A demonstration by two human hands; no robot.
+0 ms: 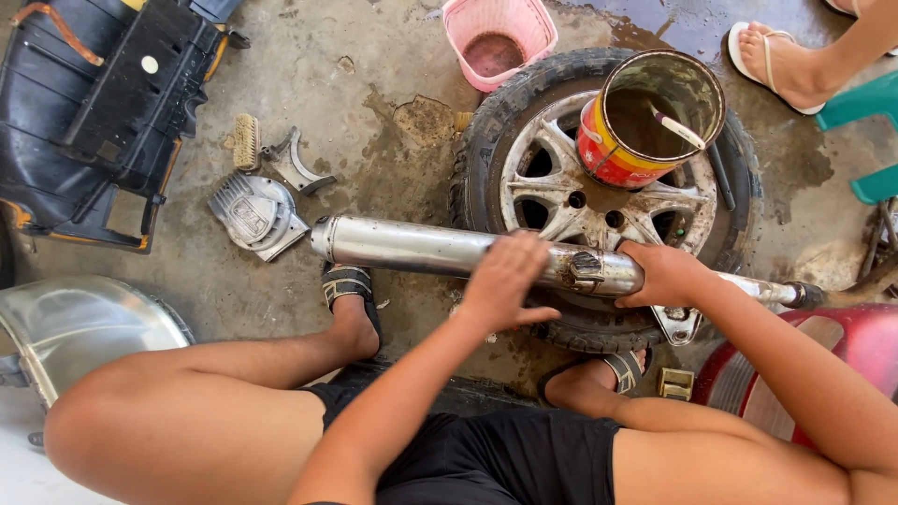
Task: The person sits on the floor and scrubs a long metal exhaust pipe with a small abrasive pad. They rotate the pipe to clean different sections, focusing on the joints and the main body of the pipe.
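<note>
Across a wheel (pixel 561 201) lying flat on the concrete, a chrome exhaust pipe (pixel 412 245) is resting. The left hand (pixel 505 281) is pressing on it with flat, open fingers; the right hand (pixel 666 274) is wrapping closed around its narrower end. A paint can (pixel 645 126) is sitting on the wheel.

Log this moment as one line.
left hand: flat on exhaust pipe | right hand: gripping pipe | pipe: lying across wheel | paint can: on wheel
</note>
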